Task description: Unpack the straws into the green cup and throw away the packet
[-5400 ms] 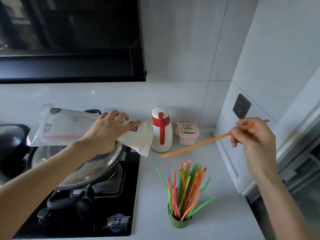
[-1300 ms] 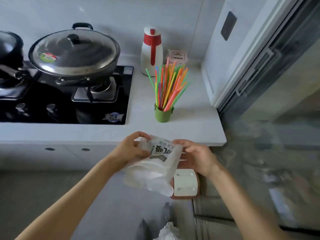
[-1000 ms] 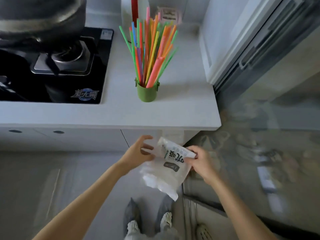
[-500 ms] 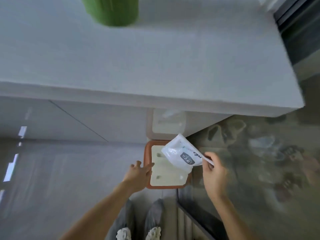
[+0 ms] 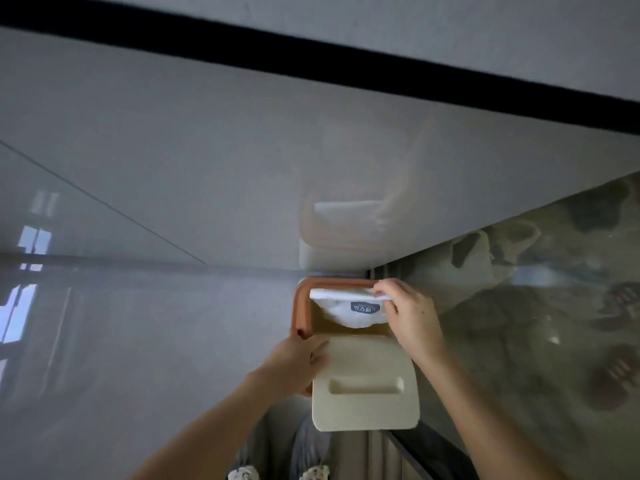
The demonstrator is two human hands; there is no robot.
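Half a second ago the packet (image 5: 349,311) was held above a closed bin; now the lid (image 5: 365,384) is swung open toward the person and the packet is partly inside the opening, while the view has dropped so that the green cup and its straws are out of frame. One packet, one bin (image 5: 300,308) and two hands show. On the bin's left edge, the left hand (image 5: 298,360) has its fingers pressed against the near corner of the lid where the lid meets the orange-brown rim. At the far right corner of the opening, the right hand (image 5: 410,318) has thumb and fingers closed on the packet's top edge, pinching it. The packet is white, slightly translucent plastic, empty and crumpled, with a small dark blue label bearing white characters; its lower part curves down into the cream interior of the bin. The lid is cream with a shallow oblong recess in it. Behind the bin stand glossy pale grey cabinet fronts (image 5: 173,174), with a dark gap under the bench edge (image 5: 450,32) at the top of the view. Glossy grey floor (image 5: 121,341) lies to the left, reflecting a window, and a glass panel (image 5: 540,306) to the right reflects blurred shapes. Two light shoes (image 5: 313,474) show at the bottom edge.
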